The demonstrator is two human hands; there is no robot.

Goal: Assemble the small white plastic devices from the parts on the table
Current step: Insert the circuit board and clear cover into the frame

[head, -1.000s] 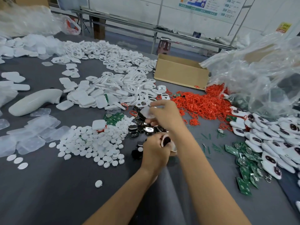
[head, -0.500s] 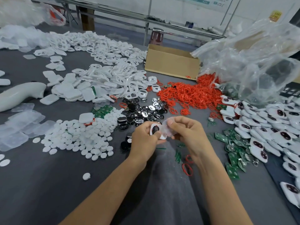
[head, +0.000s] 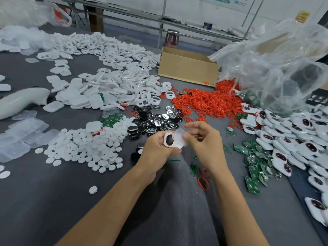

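Forearms come in over the near edge of the grey worktop [head: 53,201], and I see both hands meet a little in from it, near the middle. The left hand [head: 156,150] curls its fingers round a small white shell [head: 173,143], open face up, with a dark oval part [head: 169,139] seated in it. The right hand [head: 205,142] pinches a clear plastic piece [head: 181,136] between thumb and forefinger, its edge touching the shell's right side. The other fingers are loosely bent.

Beside the right wrist a loose red ring [head: 203,182] lies on the worktop. Toward the near left a single white disc [head: 93,189] sits apart from the heap of white discs [head: 85,148] just left of the hands. Green circuit boards [head: 253,162] spread to the right of the hands, and beyond them white devices [head: 292,137] with dark oval windows pile along the right edge.

Behind the hands lies a patch of black and chrome ovals [head: 154,119], with a red ring heap [head: 207,102] to its right and a drift of white shells [head: 106,91] to its left. At the left edge I make out clear trays [head: 21,135] and a white curved handle [head: 21,100]. Toward the far edge stands a cardboard box [head: 186,68], with a crumpled clear bag [head: 276,64] at the far right corner.
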